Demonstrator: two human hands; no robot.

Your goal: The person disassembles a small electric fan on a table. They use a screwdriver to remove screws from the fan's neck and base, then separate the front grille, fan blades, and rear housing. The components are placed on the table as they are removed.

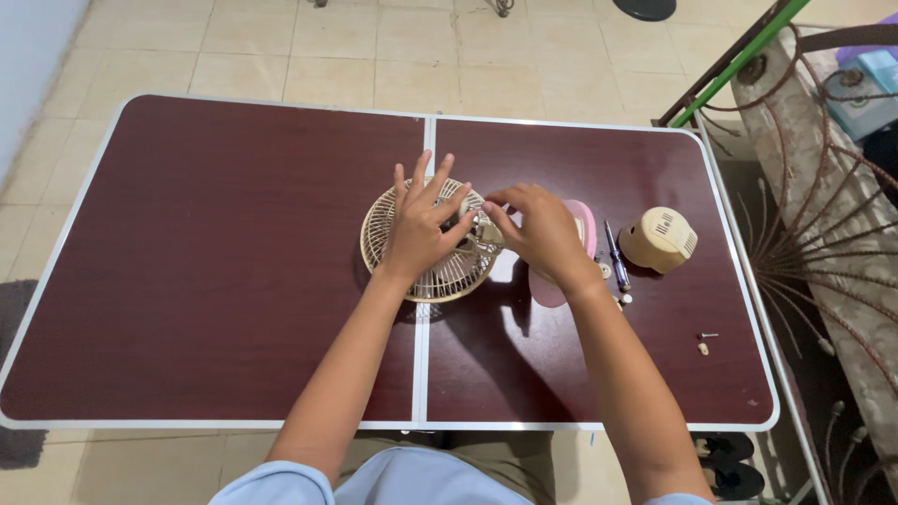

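A dark red folding desk [215,271] with a pale metal rim and a seam down its middle stands on a tiled floor [309,47]. Near its centre, across the seam, lies a round cream fan grille [440,273]. Just right of it lies a pink fan base [552,285], then a screwdriver [615,254] and a beige motor cover [659,239]. A few small screws [706,341] lie apart toward the right front corner.

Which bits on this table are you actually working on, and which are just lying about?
In hand: fan grille under left hand; fan motor at right hand.

Lying about: pink part, screwdriver, beige cover, loose screws.
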